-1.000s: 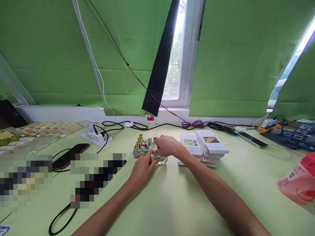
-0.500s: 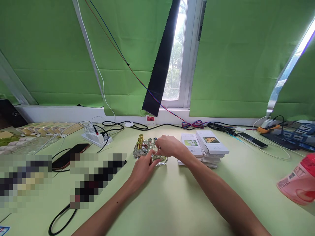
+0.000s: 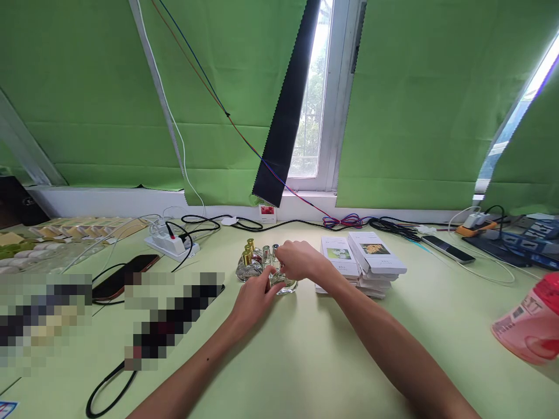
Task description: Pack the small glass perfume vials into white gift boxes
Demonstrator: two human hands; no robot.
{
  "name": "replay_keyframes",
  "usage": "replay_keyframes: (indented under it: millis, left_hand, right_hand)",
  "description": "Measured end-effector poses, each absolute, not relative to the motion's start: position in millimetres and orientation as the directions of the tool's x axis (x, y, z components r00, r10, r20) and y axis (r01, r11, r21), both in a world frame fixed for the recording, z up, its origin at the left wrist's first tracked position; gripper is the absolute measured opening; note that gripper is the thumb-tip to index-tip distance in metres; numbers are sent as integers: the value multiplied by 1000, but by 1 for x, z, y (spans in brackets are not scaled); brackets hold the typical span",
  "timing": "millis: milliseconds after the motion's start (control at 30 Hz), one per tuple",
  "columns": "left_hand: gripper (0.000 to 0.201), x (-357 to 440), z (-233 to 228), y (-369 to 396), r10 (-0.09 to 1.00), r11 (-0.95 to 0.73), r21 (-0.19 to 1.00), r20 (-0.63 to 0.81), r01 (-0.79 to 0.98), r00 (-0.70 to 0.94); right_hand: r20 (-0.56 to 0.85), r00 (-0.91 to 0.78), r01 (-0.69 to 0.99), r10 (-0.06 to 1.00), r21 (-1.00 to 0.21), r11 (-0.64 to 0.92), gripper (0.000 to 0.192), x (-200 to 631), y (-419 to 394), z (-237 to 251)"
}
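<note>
A clear glass bottle [image 3: 286, 286], like a perfume bottle, stands on the table in front of me. My left hand [image 3: 255, 297] steadies it from the left, thumb and fingers around its side. My right hand [image 3: 297, 259] is closed over the bottle's top, fingers pinched there; its neck is hidden behind them. Just left of the hands, several similar bottles with gold tops [image 3: 247, 256] stand close together. Silver-topped bottles [image 3: 266, 254] stand right behind my fingers.
Stacks of white cards [image 3: 375, 253] with flower pictures lie to the right. A power strip [image 3: 168, 241], a phone [image 3: 126, 276] and cables are on the left. Another phone [image 3: 448, 249] and a pink-and-red container [image 3: 530, 320] are at the right. Cables run along the back edge.
Almost nothing differs. My right hand has shifted very slightly at the bottle's top, while my left hand stays on the bottle.
</note>
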State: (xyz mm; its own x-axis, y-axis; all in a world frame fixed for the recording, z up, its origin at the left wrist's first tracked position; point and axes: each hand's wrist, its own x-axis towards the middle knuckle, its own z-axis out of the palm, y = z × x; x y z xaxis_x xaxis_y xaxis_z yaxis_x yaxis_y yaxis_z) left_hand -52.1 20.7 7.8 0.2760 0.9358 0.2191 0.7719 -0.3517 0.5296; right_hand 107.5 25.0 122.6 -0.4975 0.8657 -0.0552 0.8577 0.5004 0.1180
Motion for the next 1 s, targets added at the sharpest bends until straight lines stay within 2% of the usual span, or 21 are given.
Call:
replay_keyframes:
  millis: [200,800,1000]
  left_hand:
    - [32,-53,7,21,932,-363,524,229,771,282]
    - [34,-52,10,19,933,-360,531,217,767,288]
    - [36,-52,10,19,931,-364,528,217,767,292]
  right_hand:
    - [-14,-513,851,859,120,510,27,107,27,119]
    - [-21,-413,910,910,34,414,33,106,26,122]
    - [17,-419,907,908,51,418,35,106,29,120]
